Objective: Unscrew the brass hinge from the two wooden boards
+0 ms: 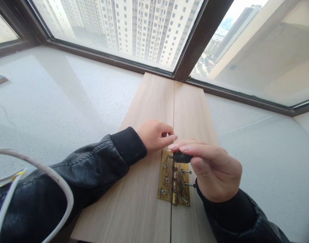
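Head view: shows brass hinge [166, 182] on board seam [174, 101], long axis running away from body, just below both hands. Right hand [215, 172] nearer, pinching black driver [182, 157] at hinge top; left hand [155, 135] pinched closed alongside.

Brass hinge [166, 180] flat across seam of wooden boards [154, 101]; screws [186, 171] half-raised; black screwdriver [181, 157] at top.

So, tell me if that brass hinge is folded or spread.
Spread: the brass hinge lies flat, one leaf on each pale wooden board.

No legible txt, labels, nos.
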The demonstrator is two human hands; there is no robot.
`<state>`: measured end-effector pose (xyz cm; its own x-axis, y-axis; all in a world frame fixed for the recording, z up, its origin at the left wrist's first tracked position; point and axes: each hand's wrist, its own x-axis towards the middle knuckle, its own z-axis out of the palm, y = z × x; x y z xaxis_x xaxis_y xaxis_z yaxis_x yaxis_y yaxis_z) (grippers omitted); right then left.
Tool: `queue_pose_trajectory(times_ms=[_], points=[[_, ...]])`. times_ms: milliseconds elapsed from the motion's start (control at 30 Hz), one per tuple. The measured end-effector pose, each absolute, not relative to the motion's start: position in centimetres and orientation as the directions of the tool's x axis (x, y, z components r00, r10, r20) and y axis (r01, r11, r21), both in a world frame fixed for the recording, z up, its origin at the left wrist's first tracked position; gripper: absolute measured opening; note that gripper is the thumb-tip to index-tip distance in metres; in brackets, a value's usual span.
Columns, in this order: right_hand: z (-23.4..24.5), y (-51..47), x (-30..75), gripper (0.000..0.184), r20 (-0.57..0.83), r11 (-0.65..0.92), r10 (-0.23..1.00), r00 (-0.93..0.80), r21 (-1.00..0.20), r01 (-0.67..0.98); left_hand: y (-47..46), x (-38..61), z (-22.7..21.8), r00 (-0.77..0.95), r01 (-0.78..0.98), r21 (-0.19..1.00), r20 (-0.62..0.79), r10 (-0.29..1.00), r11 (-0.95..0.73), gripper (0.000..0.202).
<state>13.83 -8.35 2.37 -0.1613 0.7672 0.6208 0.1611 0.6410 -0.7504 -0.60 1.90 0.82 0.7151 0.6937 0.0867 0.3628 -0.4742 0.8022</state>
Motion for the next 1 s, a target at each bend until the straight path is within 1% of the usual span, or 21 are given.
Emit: queue_pose_trajectory(times_ms=[200,367,433,500,600,633,700,800,833,933,1000], points=[[2.3,-8.2,13.9,0.032,0.627,0.652,0.758,-0.182,-0.742,0.159,1.9,-0.6,0.7,0.718,0.351,0.804,0.098,0.689,-0.480,0.026],[2.6,-8.6,14.1,0.031,0.527,0.556,0.829,-0.189,-0.816,0.161,1.9,-0.6,0.5,0.717,0.295,0.833,0.131,0.685,-0.469,0.025],[2.9,-8.5,14.5,0.025,0.524,0.564,0.823,-0.219,-0.802,0.199,2.0,-0.6,0.4,0.707,0.209,0.860,0.196,0.680,-0.465,0.024],[3.3,-8.4,15.0,0.019,0.520,0.572,0.820,-0.241,-0.768,0.288,1.9,-0.9,0.4,0.659,0.092,0.874,0.306,0.687,-0.477,0.024],[3.9,-8.0,15.9,0.011,0.483,0.547,0.837,-0.257,-0.739,0.392,1.2,-2.0,0.9,0.568,-0.022,0.852,0.440,0.695,-0.522,0.021],[4.1,-7.9,16.2,0.010,0.472,0.547,0.837,-0.278,-0.732,0.406,0.8,-2.6,1.1,0.581,-0.032,0.844,0.451,0.677,-0.535,0.019],[4.5,-7.5,16.6,0.010,0.454,0.554,0.832,-0.319,-0.721,0.416,-0.4,-3.7,1.8,0.661,-0.101,0.850,0.446,0.604,-0.517,0.020],[4.9,-6.7,16.8,0.010,0.440,0.564,0.819,-0.367,-0.736,0.375,-2.0,-4.9,2.7,0.705,-0.149,0.841,0.459,0.541,-0.520,0.051],[5.0,-6.5,16.8,0.010,0.431,0.561,0.816,-0.384,-0.748,0.353,-2.3,-5.0,2.9,0.712,-0.146,0.831,0.465,0.527,-0.537,0.054],[5.4,-6.1,16.5,0.009,0.420,0.560,0.803,-0.423,-0.773,0.298,-2.5,-4.8,3.2,0.704,-0.142,0.762,0.526,0.477,-0.631,0.048],[5.4,-6.0,16.6,0.012,0.406,0.560,0.793,-0.454,-0.779,0.282,-2.1,-4.7,3.3,0.691,-0.131,0.703,0.570,0.444,-0.699,0.046]])
